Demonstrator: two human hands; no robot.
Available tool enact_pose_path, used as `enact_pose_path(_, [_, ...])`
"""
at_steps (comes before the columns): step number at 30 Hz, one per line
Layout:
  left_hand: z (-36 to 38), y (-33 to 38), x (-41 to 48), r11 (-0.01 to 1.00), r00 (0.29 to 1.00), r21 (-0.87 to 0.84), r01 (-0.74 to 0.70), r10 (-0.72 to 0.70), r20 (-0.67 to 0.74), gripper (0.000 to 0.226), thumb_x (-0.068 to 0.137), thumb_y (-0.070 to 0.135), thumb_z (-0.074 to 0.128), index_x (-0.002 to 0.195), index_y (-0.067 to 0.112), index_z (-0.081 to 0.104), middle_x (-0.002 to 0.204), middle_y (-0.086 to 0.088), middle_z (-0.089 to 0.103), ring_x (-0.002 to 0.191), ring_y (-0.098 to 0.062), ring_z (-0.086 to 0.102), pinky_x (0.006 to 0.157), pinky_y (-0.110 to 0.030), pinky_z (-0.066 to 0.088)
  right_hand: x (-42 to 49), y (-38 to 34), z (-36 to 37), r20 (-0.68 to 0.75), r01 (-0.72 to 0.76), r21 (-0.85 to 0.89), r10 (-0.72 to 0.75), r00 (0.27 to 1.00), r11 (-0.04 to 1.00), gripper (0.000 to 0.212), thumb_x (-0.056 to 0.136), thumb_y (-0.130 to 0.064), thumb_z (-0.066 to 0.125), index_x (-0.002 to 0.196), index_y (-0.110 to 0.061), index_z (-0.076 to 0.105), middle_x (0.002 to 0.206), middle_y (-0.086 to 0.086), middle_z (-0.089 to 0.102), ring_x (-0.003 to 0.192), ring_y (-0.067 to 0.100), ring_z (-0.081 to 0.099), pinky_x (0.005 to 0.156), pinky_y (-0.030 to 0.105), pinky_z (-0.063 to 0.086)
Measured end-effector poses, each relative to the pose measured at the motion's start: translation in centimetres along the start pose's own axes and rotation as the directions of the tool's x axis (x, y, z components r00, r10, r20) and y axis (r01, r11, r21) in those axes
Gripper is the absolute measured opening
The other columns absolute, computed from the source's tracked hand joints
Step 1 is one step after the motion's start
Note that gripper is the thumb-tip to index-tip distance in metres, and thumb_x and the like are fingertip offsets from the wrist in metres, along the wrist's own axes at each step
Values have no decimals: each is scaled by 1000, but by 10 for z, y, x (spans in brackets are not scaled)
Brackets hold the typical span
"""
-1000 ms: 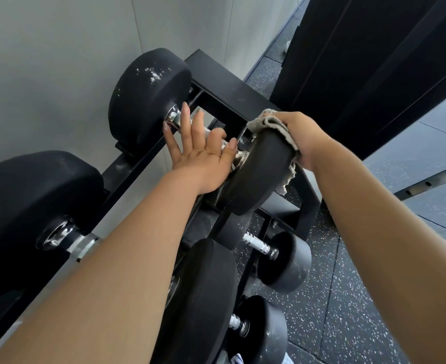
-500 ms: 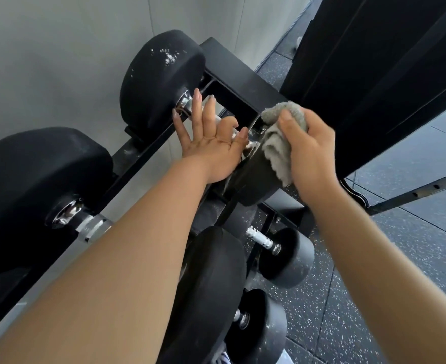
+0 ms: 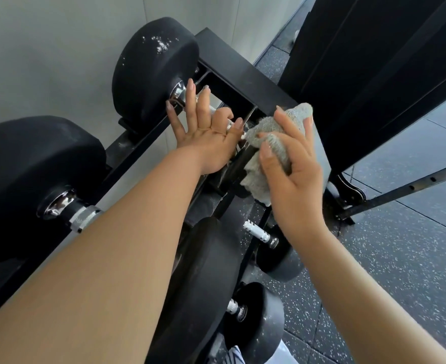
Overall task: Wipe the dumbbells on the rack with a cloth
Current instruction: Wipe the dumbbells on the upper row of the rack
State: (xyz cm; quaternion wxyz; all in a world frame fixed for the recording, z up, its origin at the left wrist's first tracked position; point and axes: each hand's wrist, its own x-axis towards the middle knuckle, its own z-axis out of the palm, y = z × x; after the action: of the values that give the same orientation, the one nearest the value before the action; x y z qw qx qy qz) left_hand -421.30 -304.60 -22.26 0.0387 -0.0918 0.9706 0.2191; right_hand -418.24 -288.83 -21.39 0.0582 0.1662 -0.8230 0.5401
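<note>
Two big dumbbells sit on the top tier of the rack (image 3: 243,77). The far-left dumbbell (image 3: 32,185) is untouched. The left hand (image 3: 206,137), flat with fingers straight, braces the handle of the second dumbbell (image 3: 153,72). The cloth (image 3: 277,153), bunched in the right hand's (image 3: 298,174) curled grip, has come round from that dumbbell's near head's far edge to its near side. That head is likely almost done; the dusty far head remains.

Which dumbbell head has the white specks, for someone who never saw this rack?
Find the black rack against the pale wall. On its top tier, the far dumbbell head sits beyond the left hand. Unlike the plain nearer head, its top bears a white speckled patch.
</note>
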Motion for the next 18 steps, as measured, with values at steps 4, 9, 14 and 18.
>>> enact_pose_path(4, [0, 1, 0, 1000, 1000, -6, -4, 4, -7, 41, 100, 56, 12, 119, 29, 36, 153, -10, -32, 131, -26, -47, 104, -59, -28, 20, 10, -4, 40, 139, -94, -136, 990, 986, 28, 96, -36, 56, 117, -22, 68, 143, -12, 48, 148, 20, 22, 116, 13, 12])
enact_pose_path(9, [2, 1, -1, 1000, 1000, -6, 6, -6, -28, 41, 99, 55, 9, 115, 31, 38, 154, -8, -31, 132, -26, -46, 104, -58, -29, 55, 4, -11, 90, 17, 29, -20, 996, 999, 17, 91, -35, 66, 107, -32, 71, 130, -6, 57, 126, 4, 49, 111, 39, 39])
enact_pose_path(14, [1, 2, -1, 1000, 1000, -10, 4, -4, -23, 42, 99, 56, 10, 118, 30, 37, 154, -9, -31, 131, -26, -46, 105, -58, -28, 50, 7, -7, 43, 15, -8, -15, 999, 1000, 26, 90, -44, 63, 107, -26, 72, 127, -9, 56, 124, 9, 50, 108, 42, 41])
enact_pose_path(18, [2, 1, 0, 1000, 1000, 7, 10, -10, -19, 43, 99, 57, 11, 124, 30, 33, 153, -10, -33, 131, -27, -46, 105, -59, -27, 24, 15, 4, 11, 204, -183, -206, 979, 962, 35, 91, -44, 57, 106, -16, 71, 136, 0, 51, 139, 31, 30, 118, 50, 22])
